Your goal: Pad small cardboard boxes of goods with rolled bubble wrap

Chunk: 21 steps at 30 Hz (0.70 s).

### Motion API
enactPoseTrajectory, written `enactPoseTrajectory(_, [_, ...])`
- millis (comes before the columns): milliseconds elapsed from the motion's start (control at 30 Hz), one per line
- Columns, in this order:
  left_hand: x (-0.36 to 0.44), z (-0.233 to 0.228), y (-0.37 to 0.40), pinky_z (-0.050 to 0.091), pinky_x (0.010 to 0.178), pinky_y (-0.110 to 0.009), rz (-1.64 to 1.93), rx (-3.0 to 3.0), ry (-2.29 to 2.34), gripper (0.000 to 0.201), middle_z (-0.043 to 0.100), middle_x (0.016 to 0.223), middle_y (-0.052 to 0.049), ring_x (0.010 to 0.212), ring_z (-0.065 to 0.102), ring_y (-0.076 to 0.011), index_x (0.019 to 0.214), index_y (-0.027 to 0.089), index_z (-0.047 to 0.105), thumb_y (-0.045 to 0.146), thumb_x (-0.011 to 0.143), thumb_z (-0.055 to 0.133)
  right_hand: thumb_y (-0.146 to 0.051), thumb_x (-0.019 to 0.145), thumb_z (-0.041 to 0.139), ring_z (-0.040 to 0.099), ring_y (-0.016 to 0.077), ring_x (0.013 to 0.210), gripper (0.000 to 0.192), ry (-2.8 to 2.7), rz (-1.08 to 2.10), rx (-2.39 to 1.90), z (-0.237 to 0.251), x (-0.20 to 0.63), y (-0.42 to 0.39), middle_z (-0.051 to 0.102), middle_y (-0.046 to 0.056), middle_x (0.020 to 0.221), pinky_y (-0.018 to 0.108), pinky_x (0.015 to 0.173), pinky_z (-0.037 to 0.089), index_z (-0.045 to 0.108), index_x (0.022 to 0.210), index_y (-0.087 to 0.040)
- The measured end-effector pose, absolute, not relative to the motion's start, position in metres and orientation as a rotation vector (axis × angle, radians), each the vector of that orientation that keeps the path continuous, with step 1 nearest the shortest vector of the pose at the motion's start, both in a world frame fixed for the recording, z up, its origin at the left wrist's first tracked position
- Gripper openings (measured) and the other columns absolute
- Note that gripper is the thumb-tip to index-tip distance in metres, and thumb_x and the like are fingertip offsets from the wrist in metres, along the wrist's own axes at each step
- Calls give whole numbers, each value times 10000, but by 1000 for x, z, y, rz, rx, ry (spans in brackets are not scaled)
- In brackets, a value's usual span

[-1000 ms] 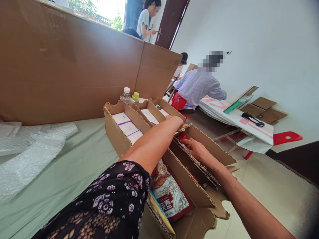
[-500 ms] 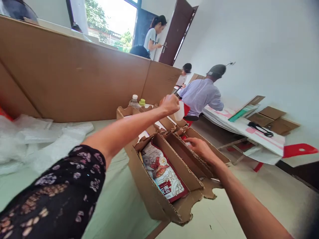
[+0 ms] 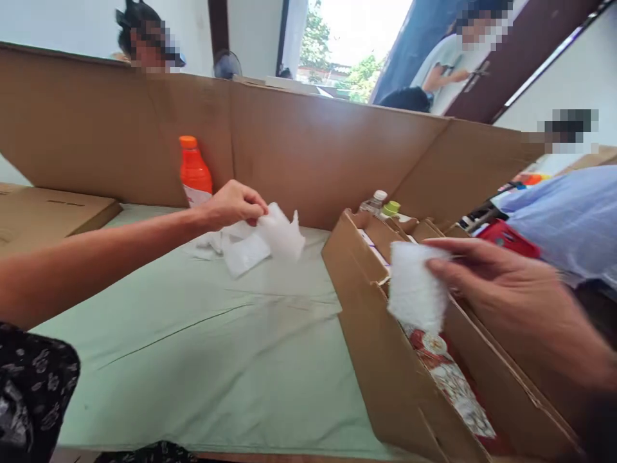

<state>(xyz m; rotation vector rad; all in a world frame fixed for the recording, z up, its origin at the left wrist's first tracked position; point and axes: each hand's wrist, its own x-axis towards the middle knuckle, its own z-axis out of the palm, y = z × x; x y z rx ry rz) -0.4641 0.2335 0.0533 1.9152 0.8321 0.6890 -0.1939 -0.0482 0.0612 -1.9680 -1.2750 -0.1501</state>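
Observation:
My left hand [image 3: 238, 204] is closed in a pinch on a thin white translucent piece of bubble wrap [image 3: 282, 235], which hangs above the green cloth. Between the thumb and fingers of my right hand [image 3: 501, 289] is another white piece of bubble wrap [image 3: 417, 286], held over the near compartment of the cardboard box [image 3: 376, 360]. Inside that compartment lies a red and white printed food pouch [image 3: 463, 392], partly covered by the bubble wrap and the box wall. More white wrap [image 3: 245, 254] lies on the cloth beyond my left hand.
A green cloth [image 3: 216, 379] covers the table. Behind stands a tall cardboard partition [image 3: 299, 154], with an orange bottle [image 3: 195, 170] before it. Flat cardboard [image 3: 53, 212] lies at left. A clear bottle [image 3: 373, 202] and a green-capped one [image 3: 391, 208] stand behind the box. Several people are around.
The view has swung left. My left hand has moved from above the box to over the cloth. My right hand has come up out of a rear compartment and now holds bubble wrap.

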Motion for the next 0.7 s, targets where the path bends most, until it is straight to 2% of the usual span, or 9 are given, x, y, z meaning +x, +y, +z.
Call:
enactPoseTrajectory(100, [-521, 42, 256, 510, 558, -225, 709, 1827, 954, 80, 655, 600, -8, 527, 586, -98, 644, 146, 729, 125, 641, 652, -446, 835, 666, 621, 160, 603, 330, -1528, 280, -1890, 54, -245, 19, 731, 38, 731, 288, 550, 464, 769, 1031, -202])
enactPoseTrajectory(233, [-549, 35, 288, 548, 602, -260, 772, 1833, 992, 81, 684, 676, -39, 573, 616, -119, 692, 137, 734, 168, 662, 666, -280, 786, 668, 617, 157, 690, 233, -1731, 259, -1864, 46, -283, 119, 729, 21, 793, 284, 648, 483, 766, 978, -192])
enactPoseTrajectory(300, [-547, 31, 307, 556, 626, -273, 808, 1865, 994, 164, 711, 749, -57, 625, 644, -138, 812, 130, 754, 217, 698, 673, -234, 766, 673, 634, 164, 760, 287, -1638, 200, -1821, 48, -292, 169, 735, 43, 894, 308, 726, 514, 748, 1038, -179])
enactPoseTrajectory(367, [-542, 22, 323, 560, 660, -286, 841, 1877, 991, 314, 737, 874, -71, 694, 671, -153, 1010, 135, 749, 269, 739, 662, -210, 768, 659, 645, 168, 795, 348, -1486, 173, -1791, 53, -300, 209, 725, 74, 964, 335, 765, 531, 721, 1106, -154])
enactPoseTrajectory(467, [-549, -8, 337, 558, 729, -314, 876, 1896, 1005, 473, 738, 956, -78, 772, 681, -175, 1223, 130, 680, 292, 786, 601, -211, 803, 607, 662, 169, 786, 330, -1406, 237, -1738, 58, -313, 235, 717, 85, 940, 335, 756, 532, 709, 1104, -125])
enactPoseTrajectory(567, [-574, -53, 328, 548, 793, -340, 851, 1969, 1019, 402, 736, 944, -83, 816, 675, -198, 1115, 119, 724, 264, 777, 562, -252, 815, 605, 661, 170, 767, 282, -1560, 282, -1711, 43, -328, 218, 724, 52, 866, 321, 749, 521, 727, 1050, -153])
enactPoseTrajectory(700, [-615, -111, 288, 547, 830, -349, 724, 2131, 962, 264, 731, 938, -71, 843, 669, -208, 916, 168, 751, 216, 749, 553, -323, 869, 579, 661, 186, 762, 236, -1759, 389, -1758, -31, -347, 158, 746, 45, 846, 320, 737, 528, 748, 975, -197])
